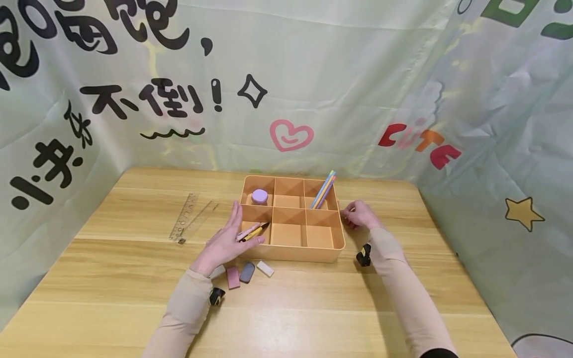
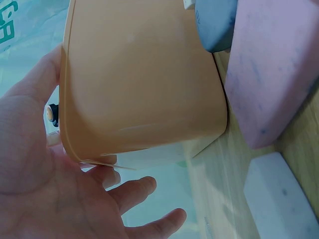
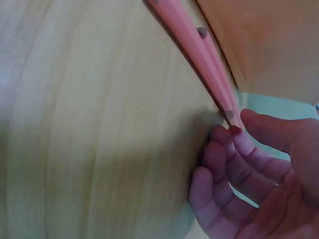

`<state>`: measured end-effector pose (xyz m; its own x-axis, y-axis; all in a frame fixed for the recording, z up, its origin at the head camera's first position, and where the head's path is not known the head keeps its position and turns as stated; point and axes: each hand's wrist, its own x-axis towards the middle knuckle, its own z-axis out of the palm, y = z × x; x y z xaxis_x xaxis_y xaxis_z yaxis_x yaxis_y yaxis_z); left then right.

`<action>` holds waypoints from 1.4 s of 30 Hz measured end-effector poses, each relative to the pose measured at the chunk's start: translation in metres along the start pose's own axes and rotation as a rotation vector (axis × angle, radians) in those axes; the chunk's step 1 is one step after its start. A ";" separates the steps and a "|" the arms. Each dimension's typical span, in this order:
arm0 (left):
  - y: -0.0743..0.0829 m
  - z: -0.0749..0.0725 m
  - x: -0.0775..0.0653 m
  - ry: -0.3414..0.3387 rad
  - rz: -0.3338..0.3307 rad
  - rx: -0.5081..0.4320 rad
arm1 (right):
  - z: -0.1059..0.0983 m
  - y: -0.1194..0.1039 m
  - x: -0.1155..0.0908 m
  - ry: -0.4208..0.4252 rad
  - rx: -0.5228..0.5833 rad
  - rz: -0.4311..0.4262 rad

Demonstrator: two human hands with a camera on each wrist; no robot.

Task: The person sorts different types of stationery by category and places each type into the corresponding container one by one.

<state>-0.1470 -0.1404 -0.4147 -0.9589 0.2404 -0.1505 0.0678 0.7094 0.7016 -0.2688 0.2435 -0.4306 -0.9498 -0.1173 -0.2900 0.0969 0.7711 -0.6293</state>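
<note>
My left hand rests at the left wall of an orange divided box, its fingers straight and its thumb over the front rim. From the left wrist view, the palm lies beside the box wall. Close to the box's right wall, my right hand has its fingers curled. The right wrist view shows thumb and index of that hand pinching the end of a pink, dark-dotted pencil, which lies along the box's foot.
Inside the box are a round purple item, several coloured pencils and a yellow pencil. Before it lie a pink eraser, a blue-grey eraser and a white eraser. Clear rulers lie left.
</note>
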 end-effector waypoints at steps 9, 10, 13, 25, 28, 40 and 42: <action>0.001 0.000 0.000 -0.002 -0.003 0.006 | 0.003 -0.001 0.001 0.008 -0.064 -0.008; 0.001 0.000 0.000 -0.001 -0.005 0.008 | 0.003 -0.001 0.001 0.007 -0.066 -0.012; 0.001 0.000 0.000 0.000 -0.006 0.016 | 0.003 -0.001 0.001 0.014 -0.069 -0.008; 0.000 -0.001 0.001 -0.005 -0.008 -0.001 | 0.004 -0.006 0.001 0.008 -0.080 0.009; 0.000 -0.001 0.001 -0.004 -0.010 0.000 | 0.004 -0.007 0.001 0.007 -0.086 0.021; 0.001 -0.001 0.000 -0.005 -0.010 0.016 | 0.003 -0.008 0.001 0.039 -0.148 0.027; 0.001 -0.001 0.000 -0.004 -0.010 0.022 | 0.004 -0.008 0.002 0.044 -0.156 0.028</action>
<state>-0.1470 -0.1405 -0.4132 -0.9584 0.2360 -0.1604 0.0642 0.7260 0.6847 -0.2702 0.2348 -0.4288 -0.9597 -0.0695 -0.2721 0.0795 0.8620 -0.5007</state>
